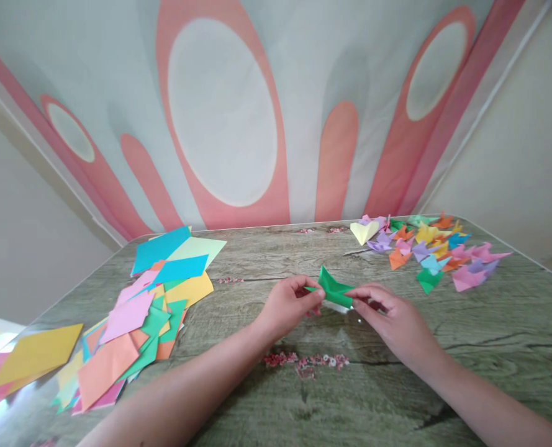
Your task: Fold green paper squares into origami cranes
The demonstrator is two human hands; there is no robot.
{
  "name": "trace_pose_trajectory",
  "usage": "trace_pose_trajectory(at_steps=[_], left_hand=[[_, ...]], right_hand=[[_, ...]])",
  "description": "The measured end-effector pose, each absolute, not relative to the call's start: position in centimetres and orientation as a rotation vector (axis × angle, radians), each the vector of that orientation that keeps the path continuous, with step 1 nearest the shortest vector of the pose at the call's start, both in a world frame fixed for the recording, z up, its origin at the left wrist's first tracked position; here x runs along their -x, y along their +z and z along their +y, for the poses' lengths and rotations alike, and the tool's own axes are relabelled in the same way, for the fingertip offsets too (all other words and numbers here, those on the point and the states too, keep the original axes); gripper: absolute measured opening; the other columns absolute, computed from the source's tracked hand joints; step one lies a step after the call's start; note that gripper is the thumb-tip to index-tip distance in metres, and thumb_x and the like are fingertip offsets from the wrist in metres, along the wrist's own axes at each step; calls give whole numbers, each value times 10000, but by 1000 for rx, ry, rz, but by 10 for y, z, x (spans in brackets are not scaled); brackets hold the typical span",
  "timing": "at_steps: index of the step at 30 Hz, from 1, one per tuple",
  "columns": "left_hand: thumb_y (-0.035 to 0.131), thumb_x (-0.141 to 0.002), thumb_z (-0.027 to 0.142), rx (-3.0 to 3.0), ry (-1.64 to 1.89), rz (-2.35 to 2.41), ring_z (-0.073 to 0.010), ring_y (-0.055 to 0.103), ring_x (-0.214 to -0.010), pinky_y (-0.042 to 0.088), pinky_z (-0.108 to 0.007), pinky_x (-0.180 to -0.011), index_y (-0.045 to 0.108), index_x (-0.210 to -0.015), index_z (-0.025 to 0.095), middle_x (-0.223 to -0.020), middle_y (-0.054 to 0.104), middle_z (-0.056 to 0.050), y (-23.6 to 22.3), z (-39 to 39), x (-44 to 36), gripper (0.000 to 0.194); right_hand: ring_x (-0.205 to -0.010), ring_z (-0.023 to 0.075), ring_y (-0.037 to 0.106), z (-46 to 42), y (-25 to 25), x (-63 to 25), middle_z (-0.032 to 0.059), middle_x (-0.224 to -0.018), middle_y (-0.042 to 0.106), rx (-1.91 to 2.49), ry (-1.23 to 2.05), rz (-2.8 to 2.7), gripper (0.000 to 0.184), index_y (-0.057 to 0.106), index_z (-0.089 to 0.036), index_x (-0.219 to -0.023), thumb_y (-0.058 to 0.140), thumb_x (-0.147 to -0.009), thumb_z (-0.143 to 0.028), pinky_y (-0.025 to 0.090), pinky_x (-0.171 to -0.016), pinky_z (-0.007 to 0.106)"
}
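A folded green paper piece [334, 288] is held just above the wood-patterned table [490, 347], near its middle. My left hand [289, 308] pinches the piece's left tip between thumb and fingers. My right hand [394, 318] pinches its right end, fingers closed on the paper. Both forearms reach in from the bottom edge of the view.
A loose spread of flat coloured paper squares [140, 316] covers the table's left side. A heap of folded paper shapes [431, 251] in many colours lies at the back right. A curtain with pink ovals [238, 124] hangs behind the table.
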State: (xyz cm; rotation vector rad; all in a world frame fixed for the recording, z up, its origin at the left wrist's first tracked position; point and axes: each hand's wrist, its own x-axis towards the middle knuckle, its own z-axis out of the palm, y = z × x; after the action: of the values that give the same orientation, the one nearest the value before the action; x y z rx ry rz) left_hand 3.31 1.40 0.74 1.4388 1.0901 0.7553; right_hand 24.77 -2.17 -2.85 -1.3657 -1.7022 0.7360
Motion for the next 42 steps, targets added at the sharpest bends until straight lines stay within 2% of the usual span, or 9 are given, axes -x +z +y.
trace_pose_trajectory(at_steps=[3, 6, 9, 14, 16, 25, 42], left_hand=[[667, -769, 337, -1427, 821, 1126, -117, 577, -553, 432, -220, -572, 611, -790, 137, -608, 610, 1, 4, 9, -35, 209], [669, -765, 343, -1405, 837, 1125, -113, 568, -548, 421, -216, -571, 608, -780, 137, -603, 607, 6, 2, 3, -33, 216], [678, -765, 359, -1410, 802, 1114, -108, 553, -544, 405, -209, -566, 613, -765, 139, -594, 603, 10, 4, -1, -31, 230], [670, -775, 373, -1401, 765, 1144, -97, 517, -519, 369, -196, -543, 604, -727, 146, -557, 597, 12, 5, -4, -32, 241], [670, -774, 377, -1370, 760, 1132, -98, 521, -518, 376, -199, -548, 606, -731, 146, -551, 595, 12, 4, -4, -32, 243], [691, -755, 403, -1263, 713, 1048, -99, 539, -529, 402, -207, -561, 613, -745, 139, -566, 603, 7, -1, -5, -32, 275], [685, -747, 383, -1293, 685, 1033, -100, 542, -537, 417, -218, -577, 609, -743, 146, -580, 596, 11, -2, -4, -32, 249]], right_hand=[[-906, 210, 593, -27, -18, -245, 51, -908, 621, 1268, 428, -1741, 215, 690, -233, -929, 512, -935, -355, 455, -817, 354], [-941, 227, 576, -32, -14, -238, 54, -940, 609, 1196, 384, -1862, 146, 674, -238, -960, 601, -887, -340, 456, -836, 373], [-940, 235, 576, -36, -15, -232, 53, -926, 619, 1151, 357, -1917, 75, 658, -240, -927, 606, -877, -261, 469, -825, 381], [-988, 245, 573, -40, -14, -231, 62, -1006, 643, 1197, 322, -1952, 249, 611, -268, -1121, 599, -878, -215, 476, -850, 409], [-1031, 248, 559, -40, -14, -231, 57, -1022, 647, 1149, 291, -2015, 272, 614, -289, -1139, 599, -881, -205, 466, -875, 419], [-1058, 219, 569, -40, -16, -230, 36, -1022, 655, 1121, 559, -1939, 164, 650, -288, -1034, 611, -886, -229, 470, -921, 388], [-1038, 222, 581, -41, -14, -229, 43, -991, 676, 1037, 469, -2035, 175, 666, -273, -1035, 605, -886, -207, 495, -908, 400]])
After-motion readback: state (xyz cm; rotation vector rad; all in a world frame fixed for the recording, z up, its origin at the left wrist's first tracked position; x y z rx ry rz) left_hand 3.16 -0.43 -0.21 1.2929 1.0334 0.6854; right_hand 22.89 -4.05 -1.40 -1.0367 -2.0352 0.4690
